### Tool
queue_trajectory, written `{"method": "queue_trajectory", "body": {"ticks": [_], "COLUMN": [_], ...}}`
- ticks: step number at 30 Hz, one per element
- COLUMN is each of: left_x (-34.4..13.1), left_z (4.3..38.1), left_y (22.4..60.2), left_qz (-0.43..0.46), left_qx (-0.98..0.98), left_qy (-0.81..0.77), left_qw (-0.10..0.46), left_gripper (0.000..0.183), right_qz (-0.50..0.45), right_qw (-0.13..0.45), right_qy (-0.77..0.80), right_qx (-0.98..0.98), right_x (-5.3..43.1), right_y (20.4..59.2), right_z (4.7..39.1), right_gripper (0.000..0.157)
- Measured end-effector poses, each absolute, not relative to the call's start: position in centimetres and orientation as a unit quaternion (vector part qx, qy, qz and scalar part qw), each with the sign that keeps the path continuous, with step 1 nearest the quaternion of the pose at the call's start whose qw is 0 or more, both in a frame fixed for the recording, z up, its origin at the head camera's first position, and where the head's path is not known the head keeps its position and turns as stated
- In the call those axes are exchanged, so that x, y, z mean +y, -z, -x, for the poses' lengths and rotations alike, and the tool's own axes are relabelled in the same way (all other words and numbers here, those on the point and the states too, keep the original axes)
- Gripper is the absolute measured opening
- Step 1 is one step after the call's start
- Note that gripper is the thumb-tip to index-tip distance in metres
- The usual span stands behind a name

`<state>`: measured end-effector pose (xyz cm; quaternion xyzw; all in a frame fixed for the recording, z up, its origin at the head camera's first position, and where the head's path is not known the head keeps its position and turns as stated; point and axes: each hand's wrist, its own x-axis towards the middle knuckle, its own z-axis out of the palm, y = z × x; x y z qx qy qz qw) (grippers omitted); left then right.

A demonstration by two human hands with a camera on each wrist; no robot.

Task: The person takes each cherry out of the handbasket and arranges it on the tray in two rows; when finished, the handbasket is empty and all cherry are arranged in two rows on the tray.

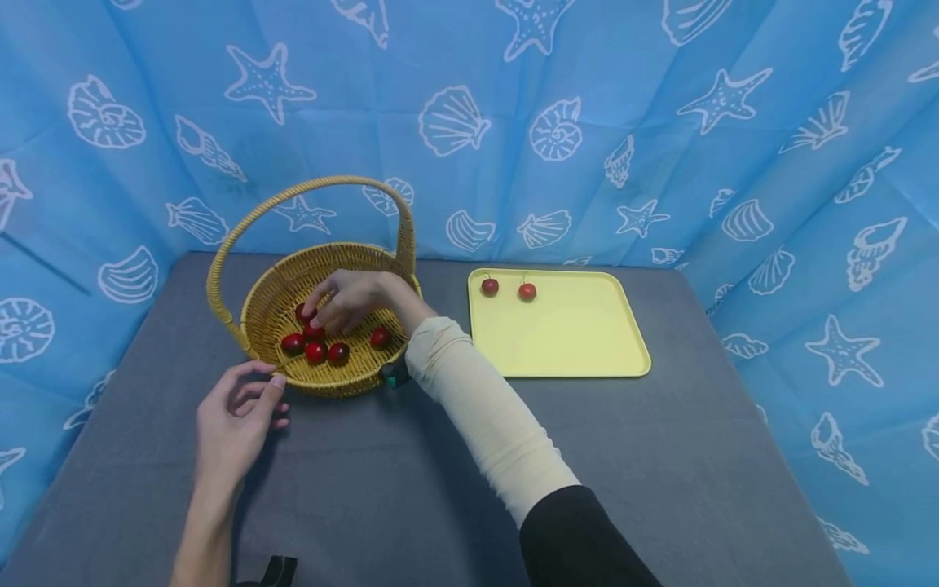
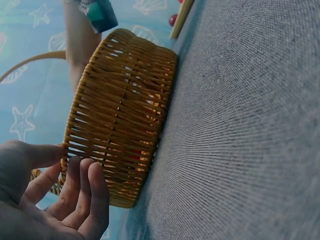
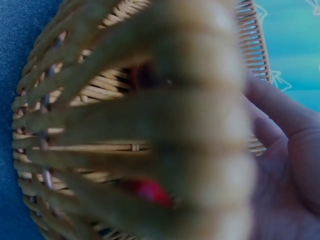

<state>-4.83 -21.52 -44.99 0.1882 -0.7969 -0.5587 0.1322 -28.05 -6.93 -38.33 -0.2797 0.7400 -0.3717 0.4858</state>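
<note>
A woven wicker basket (image 1: 367, 377) with a tall arched handle stands at the back left, several dark red cherries (image 1: 338, 353) on its floor. My left hand (image 1: 233, 412) pinches its near left rim between thumb and forefinger; the left wrist view shows the other fingers (image 2: 98, 185) bent beside the woven side. Inside the basket, my right hand (image 1: 355, 300) reaches down, fingertips right at two cherries on the left. I cannot tell whether it grips one. In the right wrist view the blurred rim covers those fingertips, and a red cherry (image 3: 150, 191) shows through the weave.
A pale yellow tray (image 1: 565, 334) lies to the right of the basket, with two stemmed cherries (image 1: 526, 292) near its back left corner. Grey cloth (image 1: 660, 473) covers the table. A blue curtain with shells and starfish (image 1: 455, 122) hangs behind and along the sides.
</note>
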Motion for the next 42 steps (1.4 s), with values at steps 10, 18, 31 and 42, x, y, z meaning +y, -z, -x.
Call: {"method": "queue_trajectory", "body": {"ticks": [10,18,31,42], "left_x": [-21.3,-21.4,-21.5,-21.6], "left_z": [4.8,4.8,4.8,4.9], "left_y": [44.9,45.0,45.0,45.0], "left_qz": [-0.195,-0.187,-0.187,-0.197], "left_qx": [-0.801,-0.798,-0.796,-0.791], "left_qy": [0.55,0.556,0.56,0.567], "left_qw": [0.134,0.136,0.133,0.12], "left_gripper": [0.032,0.032,0.034,0.034], "right_qz": [0.282,0.293,0.307,0.309], "right_qw": [0.528,0.521,0.467,0.443], "right_qy": [0.345,0.346,0.384,0.421], "right_qx": [0.723,0.723,0.735,0.729], "right_x": [-7.1,-6.6,-5.2,-3.0], "right_y": [38.7,38.4,38.0,36.5], "right_z": [28.0,27.6,28.4,29.4], "right_gripper": [0.044,0.045,0.039,0.041]}}
